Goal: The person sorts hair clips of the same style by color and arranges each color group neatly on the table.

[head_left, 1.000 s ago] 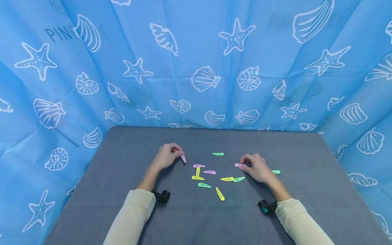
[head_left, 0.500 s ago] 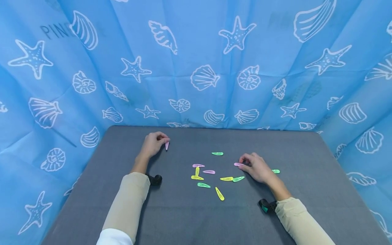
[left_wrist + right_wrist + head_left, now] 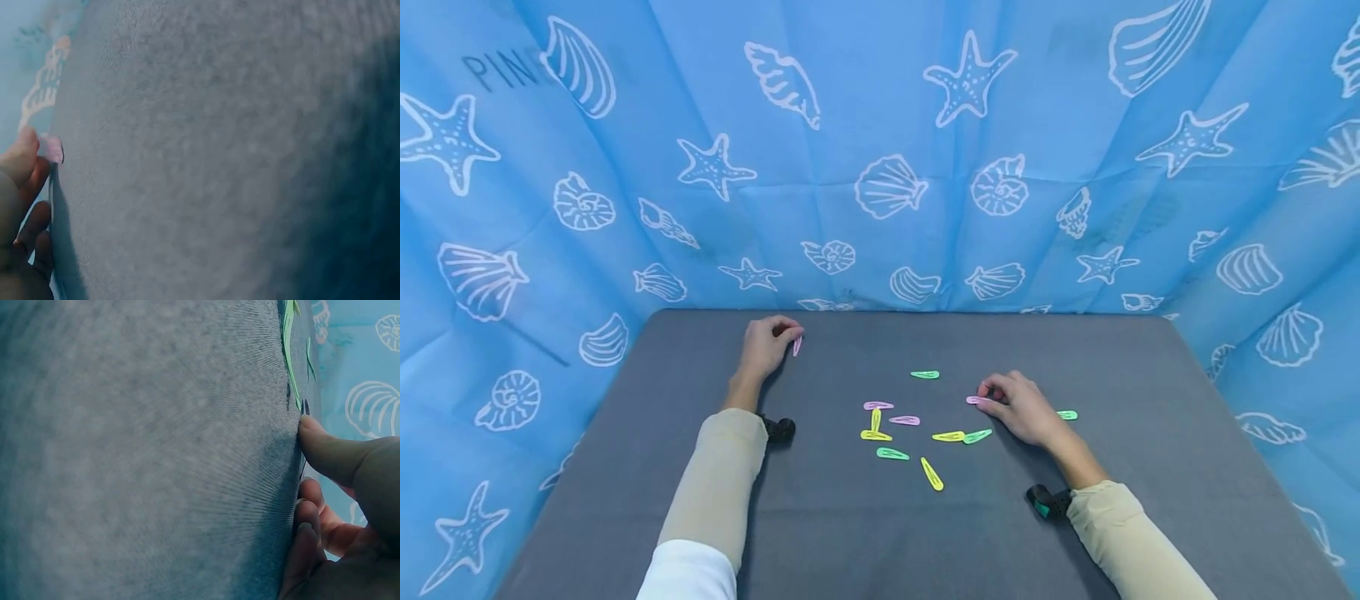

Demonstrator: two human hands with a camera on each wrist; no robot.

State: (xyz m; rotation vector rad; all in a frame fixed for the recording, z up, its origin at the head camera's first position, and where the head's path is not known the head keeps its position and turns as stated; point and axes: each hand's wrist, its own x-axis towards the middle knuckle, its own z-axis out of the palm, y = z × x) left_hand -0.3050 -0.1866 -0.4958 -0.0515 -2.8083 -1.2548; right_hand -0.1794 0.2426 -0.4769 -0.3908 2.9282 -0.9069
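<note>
While one pink hair clip (image 3: 797, 346) is pinched by the left hand (image 3: 763, 346) near the far edge of the worktop (image 3: 850, 517), toward its far left corner, a second pink clip (image 3: 973, 400) is pinched by the right hand (image 3: 1021, 408), right of centre. Whether the first is touching cannot be told. Two more pink clips (image 3: 905, 421), four yellow clips (image 3: 932, 474) and four green clips (image 3: 892, 454) are left scattered; with none seen placed by that corner, the work is judged barely begun.
</note>
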